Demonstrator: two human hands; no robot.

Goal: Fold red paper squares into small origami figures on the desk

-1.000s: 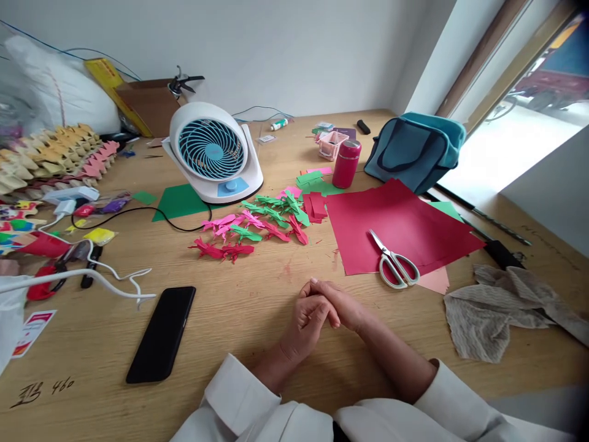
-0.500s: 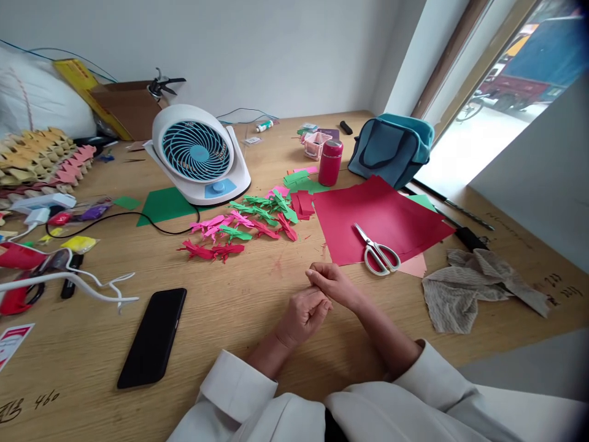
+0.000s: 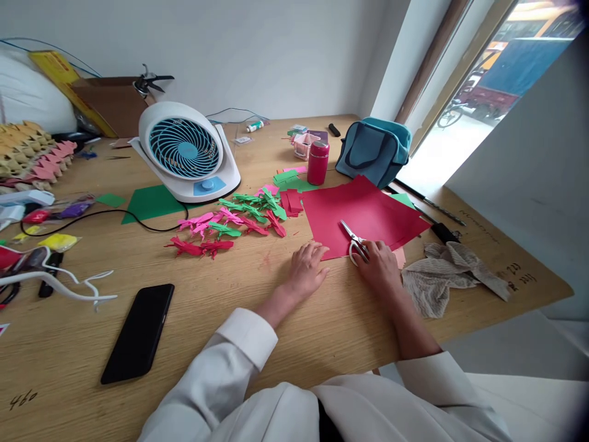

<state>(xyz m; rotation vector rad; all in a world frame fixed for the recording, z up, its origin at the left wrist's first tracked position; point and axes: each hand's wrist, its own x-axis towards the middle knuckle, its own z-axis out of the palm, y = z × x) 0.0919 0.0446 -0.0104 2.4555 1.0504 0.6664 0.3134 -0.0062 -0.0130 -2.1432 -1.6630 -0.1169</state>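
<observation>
My right hand (image 3: 381, 268) lies over the handles of a pair of scissors (image 3: 351, 232) with white-rimmed grips, its fingers curled on them. Part of the handles is hidden under those fingers. The scissors rest on large red paper sheets (image 3: 368, 205), blades pointing away and to the left. At the near left corner of these sheets, my left hand (image 3: 306, 270) rests palm down, thumb apart from the fingers, holding nothing. Beyond it to the left lie several cut and twisted paper pieces in green (image 3: 251, 209), pink (image 3: 200, 223) and red (image 3: 200, 247).
A white fan (image 3: 186, 153) stands behind the paper pieces. Farther back are a red flask (image 3: 318, 162), a pink basket (image 3: 305, 147) and a blue bag (image 3: 375, 150). A phone (image 3: 138, 334) lies at left; a crumpled cloth (image 3: 430, 276) is at right, near the table's edge.
My clasped hands have come apart. The right one has moved right onto the scissors' handles; the left has moved forward to the red paper's corner. The view has shifted a little to the right.
</observation>
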